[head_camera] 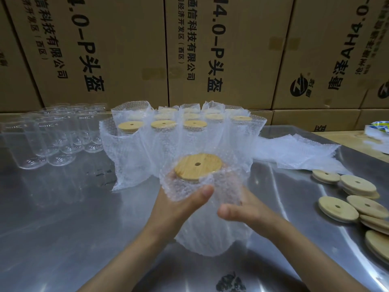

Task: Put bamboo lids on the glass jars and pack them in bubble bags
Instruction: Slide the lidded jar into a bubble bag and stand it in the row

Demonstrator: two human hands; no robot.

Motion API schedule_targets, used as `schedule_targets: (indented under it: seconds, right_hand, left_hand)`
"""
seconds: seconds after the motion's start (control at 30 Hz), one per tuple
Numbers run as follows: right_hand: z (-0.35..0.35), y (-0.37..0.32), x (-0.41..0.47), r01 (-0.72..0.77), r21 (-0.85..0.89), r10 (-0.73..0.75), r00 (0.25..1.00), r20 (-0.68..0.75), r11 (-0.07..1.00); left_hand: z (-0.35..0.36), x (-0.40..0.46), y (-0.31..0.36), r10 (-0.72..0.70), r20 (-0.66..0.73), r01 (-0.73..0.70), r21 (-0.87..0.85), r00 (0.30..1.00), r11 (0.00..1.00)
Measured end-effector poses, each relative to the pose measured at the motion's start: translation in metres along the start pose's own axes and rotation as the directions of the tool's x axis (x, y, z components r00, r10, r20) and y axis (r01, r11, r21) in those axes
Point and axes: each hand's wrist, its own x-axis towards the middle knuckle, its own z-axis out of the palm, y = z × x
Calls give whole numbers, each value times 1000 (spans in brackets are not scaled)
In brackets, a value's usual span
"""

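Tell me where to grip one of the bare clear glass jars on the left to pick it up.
Wrap fingers round the side wall of a front clear glass jar, coming from the near side. They stand upright, packed close, so only the front row's walls look reachable.

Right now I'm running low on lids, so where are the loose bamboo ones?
The loose bamboo lids lie in overlapping piles on the steel table at the right edge, right of the right hand.
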Motion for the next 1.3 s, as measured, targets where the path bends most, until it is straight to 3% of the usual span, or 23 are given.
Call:
schedule_targets:
  seconds: [0.1,0.2,0.37,0.5,0.57,0.67,0.8,0.87,0.97,1.3]
  right_hand:
    - [-1,8,-1,-94,-96,99,994,44,991]
    - [10,21,-2,-124,-191,116,992,-51,974]
    - [24,35,-3,-137,-124,110,972,-205,983]
    - [24,34,1,-138,-28,123,943,-308,990]
    - [18,37,6,-95,43,104,877,-469,995]
    - [1,45,13,-5,147,111,682,-723,989]
    - [-24,61,15,-51,117,128,445,-887,992]
    - [-34,70,15,-100,92,124,391,-912,991]
    - [-44,84,24,-164,50,111,385,-916,985]
    - [-49,120,83,-305,-101,28,392,-919,947]
  left_hand:
    - [-4,-3,-3,23,-78,-22,16,997,1000]
    - [-7,-1,-9,66,-161,-57,62,985,996]
    - [-13,5,-13,-10,-245,2,-31,969,1000]
    - [-30,16,-16,38,-315,-34,17,948,999]
    - [-40,19,-19,106,-401,-63,119,910,991]
    - [-62,20,-34,137,-557,5,245,819,969]
    - [-90,27,-64,54,-660,288,398,749,871]
    - [-97,28,-77,-25,-694,413,398,719,819]
    - [-106,31,-89,-123,-720,497,335,683,800]
    - [-119,47,-105,-136,-691,448,293,710,845]
